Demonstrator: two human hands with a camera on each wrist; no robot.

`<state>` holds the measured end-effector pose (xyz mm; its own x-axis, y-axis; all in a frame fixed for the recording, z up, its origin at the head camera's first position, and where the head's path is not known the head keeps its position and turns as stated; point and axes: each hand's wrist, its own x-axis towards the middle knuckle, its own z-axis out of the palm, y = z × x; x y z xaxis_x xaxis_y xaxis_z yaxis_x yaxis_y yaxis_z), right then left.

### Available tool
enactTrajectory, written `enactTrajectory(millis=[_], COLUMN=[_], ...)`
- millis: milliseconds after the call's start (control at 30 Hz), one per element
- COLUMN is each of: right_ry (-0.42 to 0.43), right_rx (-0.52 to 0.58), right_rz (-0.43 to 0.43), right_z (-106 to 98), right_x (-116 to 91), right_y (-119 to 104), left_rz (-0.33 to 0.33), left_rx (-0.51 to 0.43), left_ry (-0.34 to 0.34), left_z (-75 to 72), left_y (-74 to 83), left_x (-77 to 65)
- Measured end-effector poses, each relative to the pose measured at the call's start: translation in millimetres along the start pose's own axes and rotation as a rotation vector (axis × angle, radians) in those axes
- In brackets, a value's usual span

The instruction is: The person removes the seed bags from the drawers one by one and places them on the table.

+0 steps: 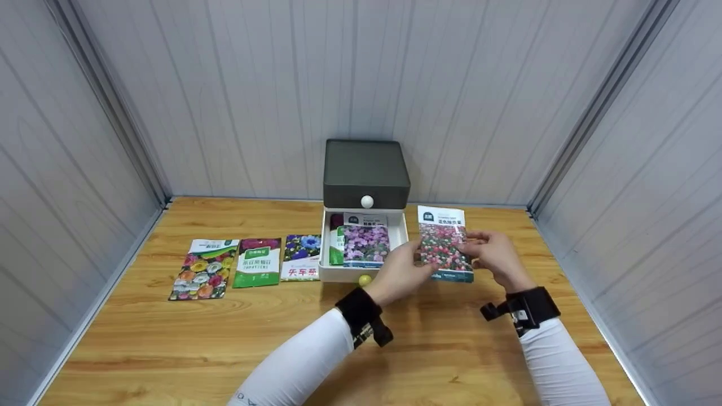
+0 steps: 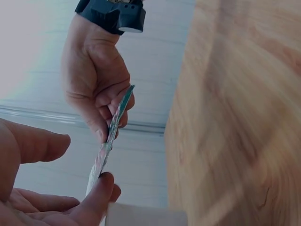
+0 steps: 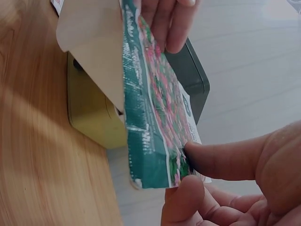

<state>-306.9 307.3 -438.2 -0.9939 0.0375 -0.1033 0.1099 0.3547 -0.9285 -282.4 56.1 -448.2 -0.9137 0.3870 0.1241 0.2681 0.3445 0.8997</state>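
Observation:
My right hand [image 1: 496,256] pinches a seed packet [image 1: 443,239] with pink and red flowers and a teal lower band, its thumb on the printed front. My left hand [image 1: 401,272] is at the packet's left side. In the left wrist view its fingers [image 2: 96,197] touch the packet, while the thumb [image 2: 44,143] stands apart from it. Just left of the held packet, a white drawer [image 1: 335,274] is pulled out of a small dark grey cabinet [image 1: 366,163]. Inside lies a purple-flowered seed packet [image 1: 365,242], overlapping a green and white packet [image 1: 336,248].
Left of the drawer, a blue-flowered packet [image 1: 302,256], a green packet [image 1: 257,262] and a multicoloured-flower packet [image 1: 204,269] lie in a row on the wooden table [image 1: 186,349]. The drawer carries a yellow-green knob [image 1: 365,279]. Panel walls [image 1: 254,101] enclose the back and sides.

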Motion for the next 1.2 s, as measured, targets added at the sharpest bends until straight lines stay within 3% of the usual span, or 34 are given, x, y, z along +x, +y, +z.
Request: enactTrajectory(millis=[333,600,900,1067,1200], right_ry=[0.049,0.08,0.074,0.074,0.071], right_rx=[-0.023,-0.061,-0.086,-0.132,-0.105], right_rz=[0.002,0.027,0.041,0.056,0.075], right_z=[-8,-12,-2,7,16], right_x=[2,4,14,21,29], right_y=[10,20,39,51,59], left_rz=[0.085,0.01,-0.034,-0.039,-0.061], left_rx=[-0.026,0.081,0.108,0.048,0.022], left_ry=[-0.037,-0.057,-0.052,-0.053,-0.064], left_z=[30.9,52.4,70.4,74.3,76.5], left_y=[-1.5,-2.9,-30.5,-46.8,-57.8], left_x=[1.9,5.0,10.9,12.2,13.1])
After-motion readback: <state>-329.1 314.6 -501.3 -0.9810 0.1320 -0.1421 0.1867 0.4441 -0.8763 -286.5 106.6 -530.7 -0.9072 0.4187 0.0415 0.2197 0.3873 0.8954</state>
